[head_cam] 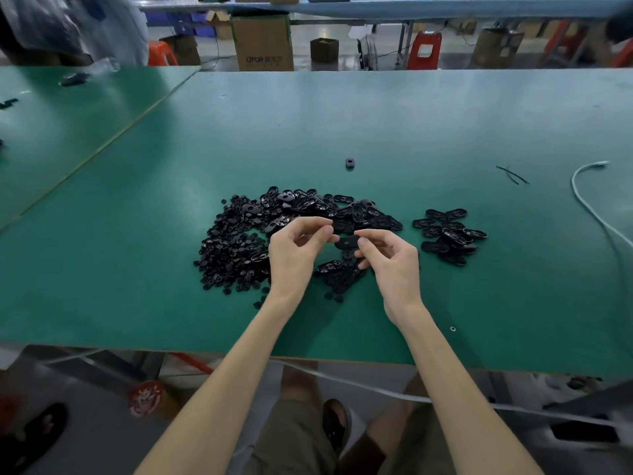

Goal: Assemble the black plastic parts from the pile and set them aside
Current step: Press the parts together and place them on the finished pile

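An oval part (346,242) is held just above the near edge of the pile (239,241), pinched at its right end between the thumb and bent fingers of the right hand (390,258). Its long axis is laid roughly left to right, with the free end pointed at the left hand (294,252) and a hole in its face turned up toward the camera.

The left thumb and forefinger are drawn together right at that free end — touching it or just short of it. Whether a small piece is pinched between them cannot be told; the other left fingers are loosely curled. Both hands are raised over the pile's near side, the left being the nearer to the small round pieces heaped on the pile's left half.

The step in hand is judged to be the mating of a small piece into the oval part. For that, the hole must be kept facing up and the long axis kept pointing at the left fingertips, so that the approach is made from the pile's left.

To the right of the pile, apart from it on the table (445,114), a smaller group (448,234) of oval parts is laid — judged to be the finished ones. It lies on the right hand's side, so the setting aside would fall to that hand.
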